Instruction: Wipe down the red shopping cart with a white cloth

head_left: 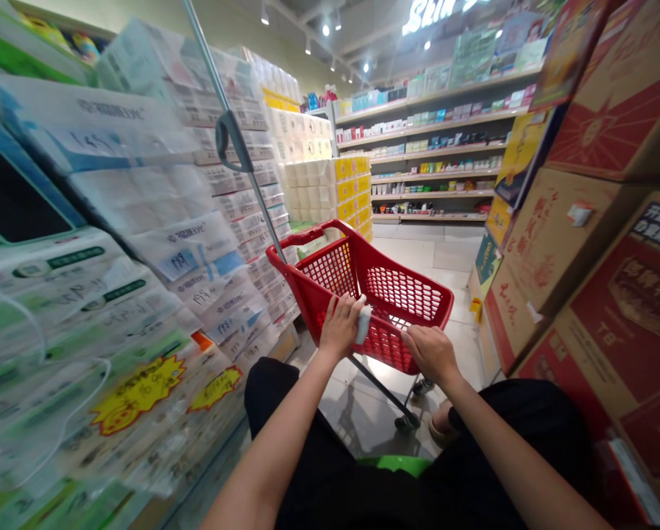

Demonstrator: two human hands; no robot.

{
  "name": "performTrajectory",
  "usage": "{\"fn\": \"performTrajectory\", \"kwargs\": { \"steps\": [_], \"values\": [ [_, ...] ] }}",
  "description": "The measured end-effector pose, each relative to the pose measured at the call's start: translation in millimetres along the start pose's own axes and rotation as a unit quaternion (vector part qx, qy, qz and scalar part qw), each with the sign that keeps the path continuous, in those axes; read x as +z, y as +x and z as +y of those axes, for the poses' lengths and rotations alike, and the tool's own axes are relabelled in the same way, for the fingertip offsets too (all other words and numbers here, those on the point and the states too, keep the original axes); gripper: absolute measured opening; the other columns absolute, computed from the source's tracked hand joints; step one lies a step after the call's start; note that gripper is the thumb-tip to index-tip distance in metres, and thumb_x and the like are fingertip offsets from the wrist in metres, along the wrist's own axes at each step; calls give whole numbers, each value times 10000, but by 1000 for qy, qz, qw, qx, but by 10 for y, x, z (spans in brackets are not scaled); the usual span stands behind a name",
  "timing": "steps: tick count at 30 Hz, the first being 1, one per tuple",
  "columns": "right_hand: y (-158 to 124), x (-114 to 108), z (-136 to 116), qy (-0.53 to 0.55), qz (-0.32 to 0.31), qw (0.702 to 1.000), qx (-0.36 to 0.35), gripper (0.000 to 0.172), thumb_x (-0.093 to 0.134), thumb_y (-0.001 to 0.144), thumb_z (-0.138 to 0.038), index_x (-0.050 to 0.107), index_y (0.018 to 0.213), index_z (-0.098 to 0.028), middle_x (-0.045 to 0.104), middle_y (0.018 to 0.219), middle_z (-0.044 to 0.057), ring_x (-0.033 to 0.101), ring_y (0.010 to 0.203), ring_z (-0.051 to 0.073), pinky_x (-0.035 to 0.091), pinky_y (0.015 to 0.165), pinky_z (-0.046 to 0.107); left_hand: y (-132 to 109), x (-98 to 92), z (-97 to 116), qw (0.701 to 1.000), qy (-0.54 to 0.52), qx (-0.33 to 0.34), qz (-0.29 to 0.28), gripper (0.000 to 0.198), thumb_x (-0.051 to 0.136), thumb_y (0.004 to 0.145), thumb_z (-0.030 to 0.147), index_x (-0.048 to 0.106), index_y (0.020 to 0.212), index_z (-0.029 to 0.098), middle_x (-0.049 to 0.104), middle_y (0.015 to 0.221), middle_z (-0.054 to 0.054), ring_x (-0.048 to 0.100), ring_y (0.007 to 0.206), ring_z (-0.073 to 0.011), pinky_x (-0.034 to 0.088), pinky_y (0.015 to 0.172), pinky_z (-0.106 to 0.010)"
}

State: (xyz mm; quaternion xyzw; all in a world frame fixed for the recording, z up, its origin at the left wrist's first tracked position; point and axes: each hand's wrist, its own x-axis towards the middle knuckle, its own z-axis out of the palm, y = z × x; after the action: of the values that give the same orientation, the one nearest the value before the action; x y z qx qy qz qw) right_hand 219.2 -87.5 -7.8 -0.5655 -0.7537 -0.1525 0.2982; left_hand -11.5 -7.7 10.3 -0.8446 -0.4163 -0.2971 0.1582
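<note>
A small red plastic shopping cart (410,291) stands in front of my knees, its perforated basket holding nothing I can make out. My left hand (341,324) is closed over the near rim. By its thumb and fingers sticks out a small white thing (363,321), perhaps crumpled tissue or cloth; it seems held against the rim. Further right along the same rim, my right hand (430,352) is closed with its thumb on top. A tall metal pole (260,202) with a grey bracket (233,141) rises from the cart's left corner. Wheels (407,422) show below.
Wrapped tissue packs (197,250) are piled high along the left, with yellow price tags (139,394). Stacked cardboard cartons (561,221) line the right side. Ahead, tiled floor (401,254) leads to shelves of small goods (434,140). Something green (396,464) shows between my legs.
</note>
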Motion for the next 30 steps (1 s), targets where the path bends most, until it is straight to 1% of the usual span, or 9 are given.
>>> {"fn": "performTrajectory", "kwargs": {
  "steps": [4, 7, 9, 12, 16, 19, 22, 25, 30],
  "values": [
    [-1, 28, -30, 49, 2, 999, 22, 346, 327, 982, -386, 570, 813, -206, 629, 773, 34, 551, 749, 166, 316, 745, 307, -43, 117, 294, 999, -26, -26, 31, 553, 427, 876, 173, 347, 1422, 208, 461, 1368, -103, 272, 1400, -271, 190, 1176, -536],
    [14, 33, -47, 130, 41, 989, 59, 330, 346, 965, -427, 561, 1100, -216, 649, 1020, 62, 574, 897, 195, 360, 811, 330, -82, 146, 634, 998, -52, -17, 15, 570, 452, 856, 192, 340, 1414, 194, 451, 1369, -113, 300, 1381, -279, 216, 1174, -519],
    [36, 14, -53, 181, 77, 977, 87, 395, 334, 962, -439, 477, 1264, -229, 610, 1167, 85, 574, 965, 212, 388, 847, 359, -88, 103, 847, 997, -78, 1, -8, 587, 484, 831, 208, 348, 1402, 189, 450, 1369, -118, 336, 1355, -288, 228, 1172, -504],
    [59, -57, -54, 210, 94, 967, 109, 432, 309, 965, -437, 426, 1332, -243, 575, 1237, 105, 572, 1014, 226, 417, 861, 379, -46, -29, 1031, 986, -152, 45, -44, 622, 512, 806, 235, 328, 1398, 182, 458, 1369, -117, 407, 1298, -276, 285, 1154, -458],
    [15, -179, -56, 146, 19, 988, 52, 454, 387, 945, -464, 419, 1351, -263, 576, 1272, 89, 571, 1070, 222, 413, 876, 362, 37, -156, 916, 974, -224, 35, -27, 527, 413, 856, 180, 308, 1373, 181, 474, 1362, -95, 450, 1261, -191, 364, 1110, -380],
    [-20, -202, -92, 55, -23, 998, 15, 453, 446, 919, -497, 464, 1299, -252, 634, 1176, 89, 601, 1011, 228, 405, 839, 349, 41, -118, 689, 986, -166, -7, 6, 365, 378, 898, 181, 432, 1258, 211, 477, 1356, -75, 360, 1347, -206, 263, 1167, -458],
    [56, -138, -186, -30, -54, 998, 16, 388, 453, 910, -514, 543, 1125, -204, 675, 977, 102, 628, 857, 228, 393, 710, 318, 3, -21, 529, 993, -113, -11, -2, 300, 412, 906, 225, 494, 1195, 224, 520, 1295, -58, 311, 1382, -222, 192, 1191, -492],
    [266, -29, -334, -86, -98, 991, 20, 271, 441, 931, -425, 550, 969, -180, 664, 847, 105, 621, 723, 207, 347, 600, 294, -20, 46, 476, 994, -112, 3, -18, 319, 412, 893, 219, 504, 1198, 220, 541, 1270, -49, 312, 1382, -210, 175, 1201, -473],
    [557, 111, -504, -119, -151, 981, 24, 122, 412, 933, -205, 520, 974, -165, 663, 831, 104, 634, 703, 183, 316, 552, 271, -9, 65, 437, 992, -124, -3, -12, 391, 377, 886, 205, 468, 1266, 187, 539, 1288, -70, 335, 1370, -202, 189, 1199, -461]
  ]
}}
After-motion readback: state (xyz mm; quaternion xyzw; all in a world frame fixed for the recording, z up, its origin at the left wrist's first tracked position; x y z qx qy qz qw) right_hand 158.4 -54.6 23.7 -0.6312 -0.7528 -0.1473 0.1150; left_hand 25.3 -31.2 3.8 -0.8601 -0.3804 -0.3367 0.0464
